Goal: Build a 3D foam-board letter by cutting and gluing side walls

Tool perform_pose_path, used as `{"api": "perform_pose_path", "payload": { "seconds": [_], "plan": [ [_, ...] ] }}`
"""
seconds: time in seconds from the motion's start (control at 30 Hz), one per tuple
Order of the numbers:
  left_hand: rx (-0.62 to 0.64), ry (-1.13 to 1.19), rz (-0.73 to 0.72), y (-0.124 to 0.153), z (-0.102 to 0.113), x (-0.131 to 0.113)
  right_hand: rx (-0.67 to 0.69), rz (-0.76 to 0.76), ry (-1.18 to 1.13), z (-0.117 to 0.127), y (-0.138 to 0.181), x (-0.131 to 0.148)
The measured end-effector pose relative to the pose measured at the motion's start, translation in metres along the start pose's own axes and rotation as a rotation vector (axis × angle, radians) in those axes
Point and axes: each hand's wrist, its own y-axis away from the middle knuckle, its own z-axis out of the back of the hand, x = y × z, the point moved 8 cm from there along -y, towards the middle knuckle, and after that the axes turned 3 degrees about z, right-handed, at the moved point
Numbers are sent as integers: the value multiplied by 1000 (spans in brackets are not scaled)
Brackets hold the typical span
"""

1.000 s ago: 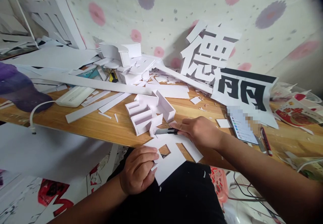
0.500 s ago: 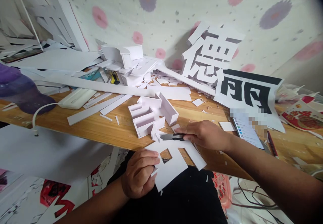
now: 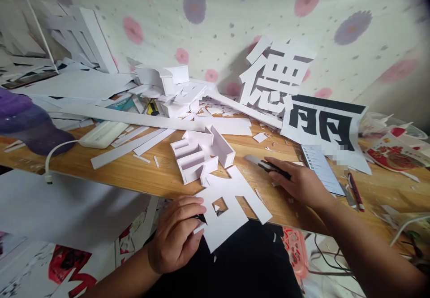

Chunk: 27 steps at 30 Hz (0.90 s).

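Note:
My right hand [image 3: 298, 179] grips a utility knife [image 3: 273, 169] by its dark handle, its blade pointing left just above the table. With finger and thumb pinched, my left hand [image 3: 179, 233] holds a small white offcut [image 3: 199, 228] at the left edge of a white foam-board cut-out [image 3: 231, 219]. That flat cut-out has a square hole and a slot, and overhangs the table's front edge. Behind it stands a white walled letter piece [image 3: 191, 159], its open side facing up; the two touch or nearly touch.
White strips [image 3: 127, 148] and scraps litter the wooden table [image 3: 157, 186]. A power bank [image 3: 104, 133] with a cable and a purple bottle [image 3: 30, 118] are at left. A large white character [image 3: 275, 74], a printed character sheet [image 3: 322, 123] and a phone [image 3: 322, 170] are at right.
My right hand has drawn the knife away to the right from the cut-out's far edge. My left hand has shifted slightly left and down with the small offcut between its fingers.

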Motion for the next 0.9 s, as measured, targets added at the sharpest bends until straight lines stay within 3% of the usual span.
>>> {"api": "perform_pose_path", "payload": {
  "seconds": [0.17,0.3,0.6,0.73,0.9],
  "plan": [
    [51,-20,32,2,-9,6,-9,372,4,-4,-8,64],
    [57,-45,42,4,-15,8,-34,489,152,-12,-22,88],
    [-13,-31,8,5,-16,10,-48,646,213,-17,-28,95],
    [-20,-27,-4,6,-17,11,-90,638,246,-13,-25,95],
    [-24,-21,-4,6,-17,12,-25,625,287,-16,-26,91]
  ]
}}
